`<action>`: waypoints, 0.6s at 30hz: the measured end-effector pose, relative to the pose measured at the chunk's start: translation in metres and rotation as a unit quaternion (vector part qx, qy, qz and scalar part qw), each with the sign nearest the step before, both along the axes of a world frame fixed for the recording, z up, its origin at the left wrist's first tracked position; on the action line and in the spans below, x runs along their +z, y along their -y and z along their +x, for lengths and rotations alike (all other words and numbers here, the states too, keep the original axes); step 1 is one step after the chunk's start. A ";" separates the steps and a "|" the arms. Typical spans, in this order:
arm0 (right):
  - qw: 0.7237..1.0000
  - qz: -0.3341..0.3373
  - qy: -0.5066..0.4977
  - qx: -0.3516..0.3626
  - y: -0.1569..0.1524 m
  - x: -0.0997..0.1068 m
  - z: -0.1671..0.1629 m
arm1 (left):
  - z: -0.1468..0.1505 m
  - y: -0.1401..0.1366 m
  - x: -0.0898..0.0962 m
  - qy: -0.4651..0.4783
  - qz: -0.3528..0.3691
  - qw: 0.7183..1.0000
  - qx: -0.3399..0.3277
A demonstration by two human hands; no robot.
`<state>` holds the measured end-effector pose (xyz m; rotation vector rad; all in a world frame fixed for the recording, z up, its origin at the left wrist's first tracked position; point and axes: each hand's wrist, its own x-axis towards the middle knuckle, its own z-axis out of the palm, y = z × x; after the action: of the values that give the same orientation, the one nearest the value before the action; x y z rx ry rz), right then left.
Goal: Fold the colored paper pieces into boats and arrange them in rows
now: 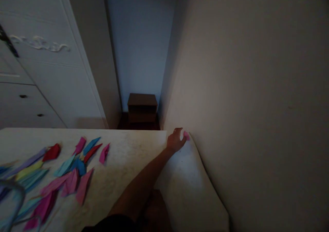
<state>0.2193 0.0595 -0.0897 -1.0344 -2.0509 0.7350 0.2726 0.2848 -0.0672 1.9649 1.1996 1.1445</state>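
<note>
Obscuring pink piece (187,135) partly, left hand (175,141), grip unclear

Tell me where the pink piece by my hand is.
In the head view, the small pink piece is right of centre, at the far end of the white surface, beside the left hand and close to the wall.

Paper pieces (70,182) mostly left on surface (128,156), wall (244,105) right, seemingly a nightstand (142,100) beyond
</note>
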 end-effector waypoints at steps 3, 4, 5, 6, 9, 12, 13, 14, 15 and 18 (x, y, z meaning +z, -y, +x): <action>0.999 0.016 -0.007 -0.032 0.001 -0.004 -0.004 | -0.018 0.020 -0.008 0.118 -0.065 0.989 0.060; 0.999 0.021 -0.012 -0.043 0.002 -0.003 -0.005 | -0.025 0.028 -0.011 0.131 -0.076 0.987 0.063; 0.998 0.023 -0.016 -0.052 0.003 -0.001 -0.005 | -0.033 0.036 -0.012 0.136 -0.084 0.985 0.058; 0.998 0.022 -0.019 -0.057 0.004 0.003 -0.005 | -0.041 0.045 -0.014 0.145 -0.093 0.984 0.051; 0.998 -0.001 -0.030 -0.063 0.007 0.014 -0.002 | -0.063 0.073 -0.013 0.164 -0.115 0.979 0.032; 0.996 -0.038 -0.048 -0.060 0.011 0.023 0.003 | -0.082 0.102 -0.008 0.194 -0.147 0.970 0.016; 0.996 -0.055 -0.052 -0.050 0.012 0.024 0.004 | -0.088 0.112 -0.006 0.208 -0.160 0.965 0.011; 0.995 -0.072 -0.054 -0.038 0.013 0.025 0.005 | -0.094 0.121 -0.004 0.220 -0.170 0.960 0.007; 0.994 -0.085 -0.058 -0.034 0.014 0.025 0.007 | -0.101 0.129 -0.002 0.228 -0.178 0.957 0.006; 0.993 -0.104 -0.042 -0.037 0.013 0.025 0.010 | -0.126 0.155 0.002 0.209 -0.183 0.960 0.016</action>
<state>0.2292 0.0467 -0.0644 -1.1690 -1.8834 0.9521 0.1466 0.1302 -0.0647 1.3506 1.1198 1.1800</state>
